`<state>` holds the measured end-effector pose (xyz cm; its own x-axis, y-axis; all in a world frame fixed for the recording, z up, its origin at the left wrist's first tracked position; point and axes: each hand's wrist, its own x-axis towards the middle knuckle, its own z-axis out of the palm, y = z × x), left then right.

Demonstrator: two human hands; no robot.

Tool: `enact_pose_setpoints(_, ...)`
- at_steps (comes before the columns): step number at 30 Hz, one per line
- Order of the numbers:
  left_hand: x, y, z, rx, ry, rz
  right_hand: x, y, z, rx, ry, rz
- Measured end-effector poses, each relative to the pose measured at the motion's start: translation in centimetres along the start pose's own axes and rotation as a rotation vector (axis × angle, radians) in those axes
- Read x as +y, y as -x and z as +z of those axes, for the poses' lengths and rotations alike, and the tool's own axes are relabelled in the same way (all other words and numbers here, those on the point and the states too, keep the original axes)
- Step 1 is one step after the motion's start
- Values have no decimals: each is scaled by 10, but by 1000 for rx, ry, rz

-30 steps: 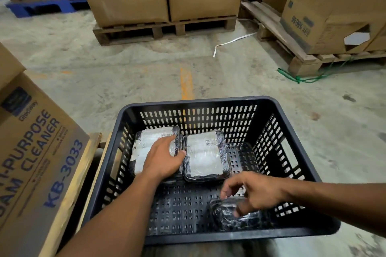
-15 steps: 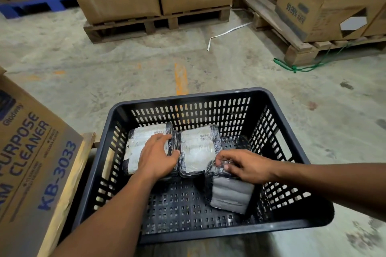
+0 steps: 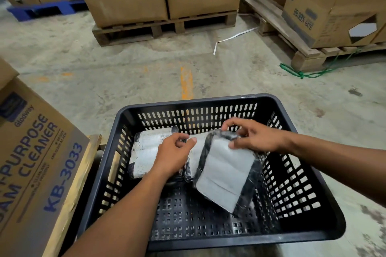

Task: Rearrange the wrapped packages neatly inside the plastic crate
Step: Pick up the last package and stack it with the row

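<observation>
A black perforated plastic crate [image 3: 325, 233] stands on the floor in front of me. Two plastic-wrapped grey packages lie side by side against its far wall: the left package [image 3: 146, 152] and the middle package [image 3: 195, 152], which is largely covered. My right hand [image 3: 257, 136] grips the top edge of a third wrapped package [image 3: 224, 175], holding it tilted above the crate floor and overlapping the middle package. My left hand [image 3: 174, 153] hovers over the seam between the two lying packages, fingers loosely curled, thumb near the third package's edge.
A cardboard carton [image 3: 31, 165] printed "KB-3033" stands close on the left on a wooden pallet edge [image 3: 71, 198]. Stacked cartons on pallets [image 3: 165, 27] fill the back and right [image 3: 302, 56]. A green cord [image 3: 300, 73] and a white strap [image 3: 231, 37] lie on the concrete floor.
My right hand picked the third package up from the crate's near right floor and carried it up and back toward the other two. My left hand lifted off the left package.
</observation>
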<state>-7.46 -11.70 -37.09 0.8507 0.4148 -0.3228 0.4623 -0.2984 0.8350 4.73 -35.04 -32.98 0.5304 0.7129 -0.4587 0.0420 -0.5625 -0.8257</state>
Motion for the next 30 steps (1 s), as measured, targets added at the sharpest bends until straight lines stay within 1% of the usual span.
enact_pose_setpoints(4,7,-3,-5,-80,187,-64,-11,-9,-9,156,-312,-39)
enact_pose_setpoints(5,8,-2,-8,-92,236,-88,-13,-11,-7,175,-370,-38)
enact_pose_setpoints(8,2,-7,-17,-124,414,-237,-13,-21,-3,231,-547,-10)
enact_pose_setpoints(10,-1,-5,-21,-154,517,-273,-9,-28,-2,246,-636,-1)
enact_pose_setpoints(12,-4,-5,-26,-163,582,-268,-7,-33,-4,199,-626,12)
enact_pose_setpoints(15,-3,-9,-40,-211,647,-243,-13,-29,-5,126,-527,12)
enact_pose_setpoints(17,-1,-12,-46,-253,644,-231,-18,-26,-4,117,-426,20)
enact_pose_setpoints(19,1,-12,-46,-289,622,-223,-22,-25,-1,71,-273,18)
enact_pose_setpoints(21,1,-11,-44,-298,592,-224,-24,-24,5,21,-161,34)
enact_pose_setpoints(22,2,-10,-44,-285,583,-218,-24,-24,9,-5,-145,39)
enact_pose_setpoints(24,6,-10,-44,-208,566,-200,-26,-25,17,-23,-179,32)
enact_pose_setpoints(27,9,-11,-47,-78,483,-200,-21,-27,22,54,-296,19)
enact_pose_setpoints(29,7,-11,-49,-108,440,-258,-18,-27,23,102,-398,32)
enact_pose_setpoints(30,5,-11,-49,-143,467,-290,-16,-27,22,108,-439,32)
